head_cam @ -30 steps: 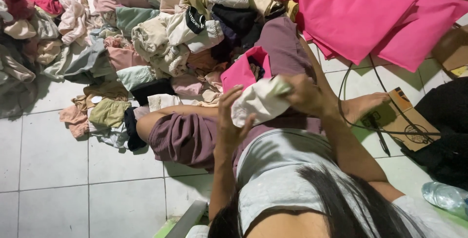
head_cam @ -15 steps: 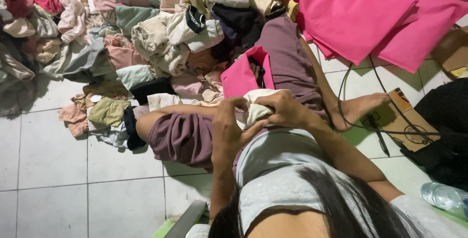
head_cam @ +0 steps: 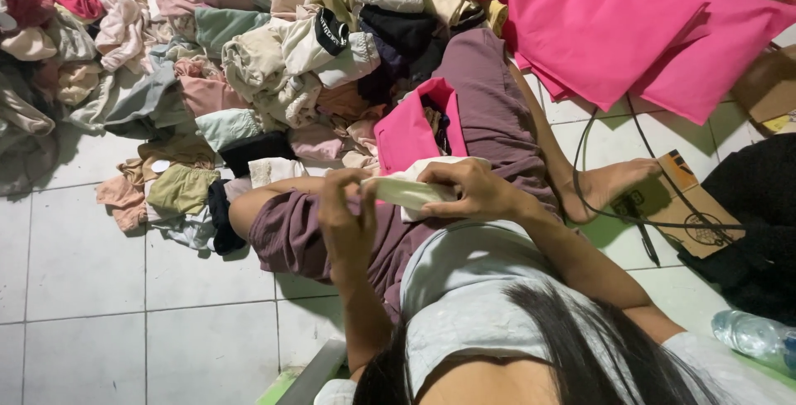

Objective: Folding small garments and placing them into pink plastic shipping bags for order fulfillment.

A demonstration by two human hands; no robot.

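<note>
I sit on a white tiled floor with my legs in mauve trousers stretched out. Both hands hold a small cream-white folded garment (head_cam: 406,192) over my lap. My left hand (head_cam: 347,221) pinches its left end with fingers curled. My right hand (head_cam: 473,189) lies over its right part, gripping it from above. Just beyond the hands, an open pink bag (head_cam: 410,127) rests against my leg with dark cloth showing in its mouth.
A big heap of mixed clothes (head_cam: 249,48) covers the floor ahead and to the left. Flat pink bags (head_cam: 613,24) lie at the far right. A cardboard piece (head_cam: 688,206) with a pen, black cables, a dark bag and a plastic bottle (head_cam: 754,339) sit on the right.
The cream garment was held up higher and bulkier a second ago. Both hands have brought it down toward my lap and pressed it into a flatter, narrower fold.
</note>
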